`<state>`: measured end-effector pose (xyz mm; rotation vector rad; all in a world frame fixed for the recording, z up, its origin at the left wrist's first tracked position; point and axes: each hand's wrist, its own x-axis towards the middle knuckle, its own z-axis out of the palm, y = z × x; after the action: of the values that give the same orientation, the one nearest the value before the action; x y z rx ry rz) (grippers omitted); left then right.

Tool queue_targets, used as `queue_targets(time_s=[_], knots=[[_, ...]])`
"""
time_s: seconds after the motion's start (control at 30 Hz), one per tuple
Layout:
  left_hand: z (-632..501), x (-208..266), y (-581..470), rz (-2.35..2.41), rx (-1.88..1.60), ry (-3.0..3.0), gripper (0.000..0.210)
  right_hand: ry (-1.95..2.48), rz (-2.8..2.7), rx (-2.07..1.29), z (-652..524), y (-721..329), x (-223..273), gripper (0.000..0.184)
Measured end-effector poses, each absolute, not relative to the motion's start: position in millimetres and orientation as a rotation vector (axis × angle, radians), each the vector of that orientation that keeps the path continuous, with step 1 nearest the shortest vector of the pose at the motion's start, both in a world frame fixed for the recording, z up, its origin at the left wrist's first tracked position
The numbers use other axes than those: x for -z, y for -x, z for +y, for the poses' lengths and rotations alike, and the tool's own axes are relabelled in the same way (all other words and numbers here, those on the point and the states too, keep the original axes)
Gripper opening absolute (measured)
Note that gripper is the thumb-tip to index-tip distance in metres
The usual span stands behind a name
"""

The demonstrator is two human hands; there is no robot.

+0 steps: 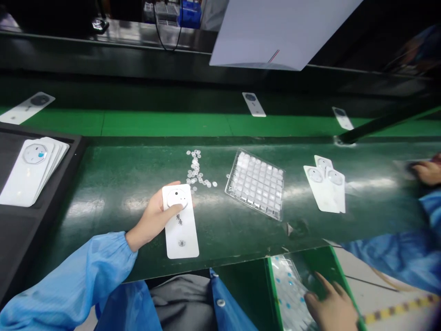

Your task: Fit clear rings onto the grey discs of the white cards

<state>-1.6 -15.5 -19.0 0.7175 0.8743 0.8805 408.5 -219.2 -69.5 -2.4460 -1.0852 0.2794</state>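
My left hand [155, 218] is closed around a white phone back cover [181, 239], thumb across the round camera area near its top. Dark characters and a small round mark show on its face. Beyond that hand, small clear round pieces [195, 168] lie scattered on the green bench [120, 174]. Right of them sits a clear plastic tray [257, 184] filled with rows of small whitish pieces. At the lower right, my right hand [332, 305], slightly blurred, hovers over a green bin [274, 294] with fingers apart. Clear plastic sheets with blue dots [289, 287] lie inside; contact cannot be made out.
Stacked white covers [25, 177] rest on a dark surface at left. Three more covers [325, 186] overlap on the bench at right. Single covers [254, 105] lie on the green strip behind. A white board [275, 32] hangs above. A co-worker's hand [429, 171] is at far right.
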Motion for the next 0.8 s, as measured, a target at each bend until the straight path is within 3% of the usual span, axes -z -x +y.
queue_targets(time_s=[0.07,0.13,0.3,0.43,0.63,0.8], knots=[[-15.2,19.5,2.2,0.883,-0.878,-0.719,0.082,2.531,-0.946,0.027,-206.2,-385.1,67.1,0.031],[-15.0,18.9,2.7,0.893,-0.878,-0.725,0.085,2.375,-1.0,0.113,-179.3,-349.8,52.7,0.037],[-14.2,20.1,3.8,0.908,-0.855,-0.772,0.086,1.767,-1.604,-0.138,-80.6,-262.1,10.9,0.027],[-12.9,23.7,4.5,0.921,-0.854,-0.804,0.086,1.695,-1.884,-0.233,-10.8,-237.2,9.9,0.029],[-16.3,20.1,3.5,0.912,-0.843,-0.839,0.084,1.757,-1.913,-0.37,22.2,-248.5,19.2,0.019],[-21.7,16.8,4.2,0.907,-0.889,-0.944,0.098,1.755,-1.623,-0.755,22.3,-253.1,9.7,0.024]])
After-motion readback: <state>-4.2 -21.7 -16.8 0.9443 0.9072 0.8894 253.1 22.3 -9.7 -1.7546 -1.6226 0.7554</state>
